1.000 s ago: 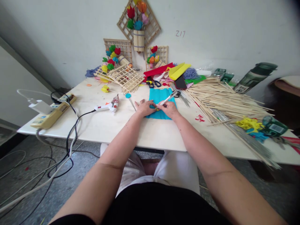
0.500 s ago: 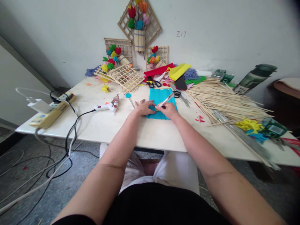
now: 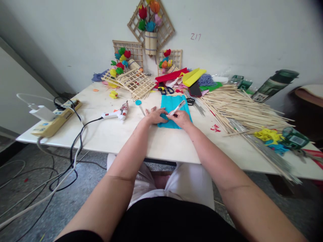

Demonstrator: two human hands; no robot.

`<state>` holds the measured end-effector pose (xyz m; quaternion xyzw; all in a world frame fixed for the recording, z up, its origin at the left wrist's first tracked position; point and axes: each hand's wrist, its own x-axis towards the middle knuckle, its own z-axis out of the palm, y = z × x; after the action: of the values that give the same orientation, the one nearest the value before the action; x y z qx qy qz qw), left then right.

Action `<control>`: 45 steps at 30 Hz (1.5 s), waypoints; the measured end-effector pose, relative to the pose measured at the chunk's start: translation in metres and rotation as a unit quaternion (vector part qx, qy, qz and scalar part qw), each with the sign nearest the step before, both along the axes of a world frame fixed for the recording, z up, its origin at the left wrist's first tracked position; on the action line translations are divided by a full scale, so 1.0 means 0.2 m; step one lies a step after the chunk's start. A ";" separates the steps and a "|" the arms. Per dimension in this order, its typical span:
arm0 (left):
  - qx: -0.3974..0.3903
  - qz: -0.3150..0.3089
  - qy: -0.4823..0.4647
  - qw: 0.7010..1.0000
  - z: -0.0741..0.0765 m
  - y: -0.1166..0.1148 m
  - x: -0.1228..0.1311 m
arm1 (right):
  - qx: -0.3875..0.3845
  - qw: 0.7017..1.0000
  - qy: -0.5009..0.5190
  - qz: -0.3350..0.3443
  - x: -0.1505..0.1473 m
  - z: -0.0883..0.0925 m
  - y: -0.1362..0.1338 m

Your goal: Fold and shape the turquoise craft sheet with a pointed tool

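A bright blue sheet of crepe paper (image 3: 174,101), with visible fold lines, lies flat on the table before me. My left hand (image 3: 156,116) rests across its left edge with the fingers spread, pressing it down. In my right hand (image 3: 182,119) is a white pen (image 3: 179,107), pinched between the fingers and slanting up to the right. Its tip is down by the left fingertips and is hidden by my hands. Just left of the sheet lies a blue disc on a thin wire stem (image 3: 138,102). Black-handled scissors (image 3: 190,101) touch or nearly touch the sheet's right side.
A glue gun (image 3: 118,115) with a black cord lies left, near a power strip (image 3: 57,119). Wooden sticks (image 3: 244,107) and wires are heaped right. Behind are stick lattices (image 3: 137,82), yellow paper (image 3: 193,77), a phone (image 3: 194,90) and a dark bottle (image 3: 275,85).
The pen has tipped slightly and its upper end has shifted a little left. My right fingers have moved slightly; the left hand and the paper stay in place.
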<state>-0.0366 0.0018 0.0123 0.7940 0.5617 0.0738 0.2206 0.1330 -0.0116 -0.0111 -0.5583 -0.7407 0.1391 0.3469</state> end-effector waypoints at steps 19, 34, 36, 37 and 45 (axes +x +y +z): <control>0.010 -0.014 0.029 0.999 0.00 0.01 -0.01 | -0.011 1.000 0.020 0.007 0.01 0.00 0.01; 0.003 -0.008 0.027 1.000 0.02 -0.01 0.00 | -0.021 0.999 -0.012 -0.024 -0.01 0.01 0.00; 0.003 -0.010 0.027 1.000 0.02 -0.01 0.00 | -0.022 0.999 -0.014 -0.023 -0.01 0.01 0.00; 0.002 -0.010 0.028 1.000 0.02 -0.01 0.00 | -0.024 0.999 -0.015 -0.022 -0.01 0.01 0.00; 0.002 -0.012 0.032 0.999 0.02 -0.01 0.00 | -0.031 0.999 0.015 -0.011 0.01 0.00 0.02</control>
<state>-0.0370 0.0006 0.0154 0.8034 0.5584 0.0467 0.2016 0.1343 -0.0085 -0.0107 -0.5745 -0.7245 0.1665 0.3425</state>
